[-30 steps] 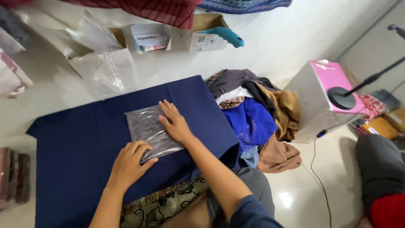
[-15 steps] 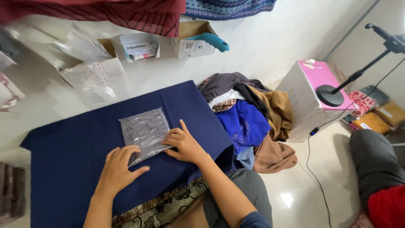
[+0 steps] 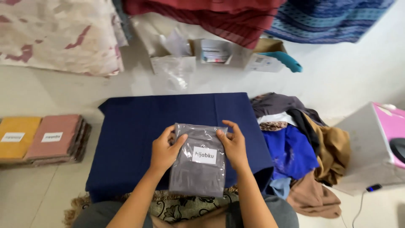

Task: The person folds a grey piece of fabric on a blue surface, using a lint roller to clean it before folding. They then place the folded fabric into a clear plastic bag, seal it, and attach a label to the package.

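Note:
A clear plastic packet (image 3: 198, 173) with folded grey cloth inside and a white label on its front is held up above my lap. My left hand (image 3: 164, 148) grips its upper left edge and my right hand (image 3: 233, 145) grips its upper right edge. Under and behind it lies a dark blue cloth (image 3: 139, 126) spread flat on the floor. The packet's lower end hangs free over the patterned cloth (image 3: 177, 209) on my knees.
A pile of loose clothes (image 3: 299, 143) lies to the right, beside a white box with a pink top (image 3: 379, 143). Stacked packed cloths, orange (image 3: 17, 135) and pink (image 3: 55, 137), sit at the left. Open cartons (image 3: 219, 52) and empty plastic bags (image 3: 173, 67) stand at the back wall.
Both hands have lifted the packet off the blue cloth and turned it over, so the labelled side now faces me. The camera view has shifted leftward.

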